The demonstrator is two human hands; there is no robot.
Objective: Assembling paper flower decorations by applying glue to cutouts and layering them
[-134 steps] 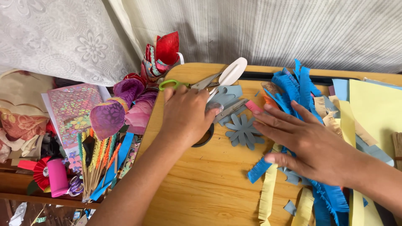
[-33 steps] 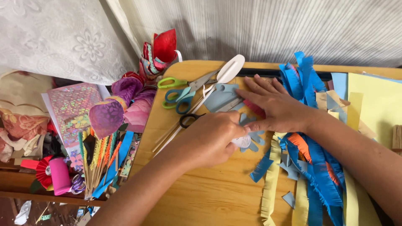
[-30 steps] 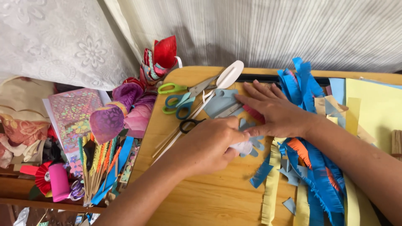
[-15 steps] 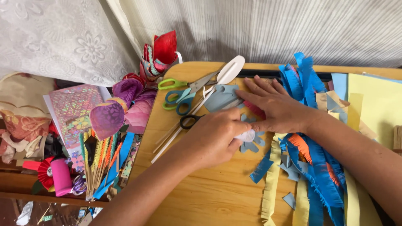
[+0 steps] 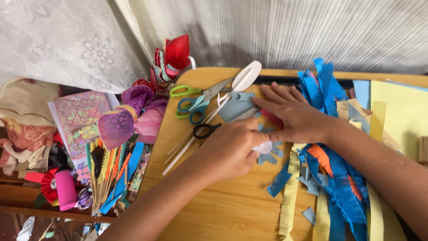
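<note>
A small white disc (image 5: 263, 147), off the blue paper flower (image 5: 267, 157) half a second ago, now sits pinched on it in our left hand (image 5: 229, 149)'s closed grip while our right hand (image 5: 296, 118) lies flat, holding nothing.

No packages, labels, signs or screens show here; only loose craft paper and tools lie about.

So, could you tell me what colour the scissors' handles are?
Green on one pair, teal on another, black on the third; head view.
</note>
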